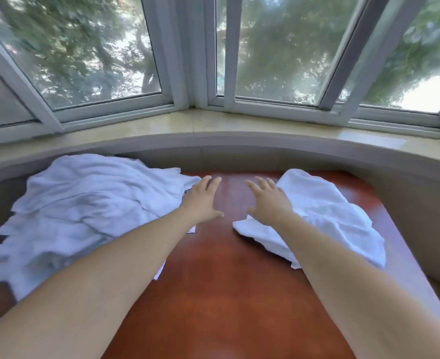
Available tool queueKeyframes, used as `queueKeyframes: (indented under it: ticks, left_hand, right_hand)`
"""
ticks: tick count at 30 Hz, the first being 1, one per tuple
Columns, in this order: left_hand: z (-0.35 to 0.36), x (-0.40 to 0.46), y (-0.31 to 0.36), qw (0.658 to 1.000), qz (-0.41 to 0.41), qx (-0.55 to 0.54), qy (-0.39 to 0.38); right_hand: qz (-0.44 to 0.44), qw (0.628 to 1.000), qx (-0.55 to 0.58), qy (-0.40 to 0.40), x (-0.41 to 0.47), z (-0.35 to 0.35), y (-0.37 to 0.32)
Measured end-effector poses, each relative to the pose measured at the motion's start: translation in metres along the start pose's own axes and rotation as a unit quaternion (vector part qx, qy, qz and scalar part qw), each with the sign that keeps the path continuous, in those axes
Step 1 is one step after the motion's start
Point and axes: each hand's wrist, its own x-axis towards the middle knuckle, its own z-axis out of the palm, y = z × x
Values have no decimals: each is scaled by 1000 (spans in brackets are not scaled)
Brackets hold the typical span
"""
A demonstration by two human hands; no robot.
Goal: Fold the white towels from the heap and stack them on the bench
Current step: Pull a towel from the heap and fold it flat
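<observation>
We look down on a reddish-brown wooden bench [221, 281] set into a bay window. Both our forearms reach forward over its bare middle strip.

Left hand [203, 200]: fingers straight and together, thumb out to the side, palm down. It holds nothing. Its outer edge lies at the near-right border of the large heap of white towels [84, 213]; we cannot tell whether it touches the cloth or the bench.

Right hand [268, 200]: fingers spread and extended, palm down, gripping nothing. Its wrist and heel overlap the left edge of the smaller pile of white towels [325, 218]; contact is not certain.

The heap sits on the left side of the bench, crumpled, its far edge against the low curved wall. The smaller pile sits on the right side, loosely layered, corners uneven. The two are well apart, with bare wood between them.

Behind the bench runs a pale stone sill [239, 123] beneath white-framed windows [200, 60], with blurred green trees outside.
</observation>
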Motion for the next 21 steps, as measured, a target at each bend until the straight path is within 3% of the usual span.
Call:
queueKeyframes:
  ticks: [12, 21]
  left_hand:
    - [-59, -75, -218, 997, -77, -10, 28]
    - [-66, -97, -377, 986, -163, -8, -21]
  right_hand:
    - [-113, 992, -45, -20, 55, 0, -231]
    - [-180, 981, -47, -62, 126, 44, -384]
